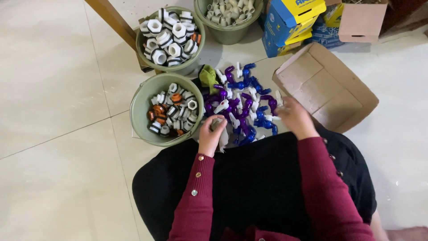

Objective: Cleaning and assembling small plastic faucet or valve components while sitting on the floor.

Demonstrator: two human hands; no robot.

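Note:
My left hand (211, 135) is closed around a small white plastic fitting (217, 123) with a white strip hanging below it, just right of a green bucket (141, 103). My right hand (295, 118) reaches into the right edge of a pile of blue, purple and white plastic tap parts (243, 101) on the floor, fingers curled on a white piece; what it grips is mostly hidden. Both arms wear dark red sleeves with small buttons.
The near green bucket holds white, black and orange ring fittings. Behind it stand a second bucket (197, 57) of large white nuts and a third bucket (228, 34) of small pale parts. A flattened cardboard sheet (330, 87) lies right; blue-yellow boxes (290, 22) stand behind. A wooden leg (111, 20) slants top left.

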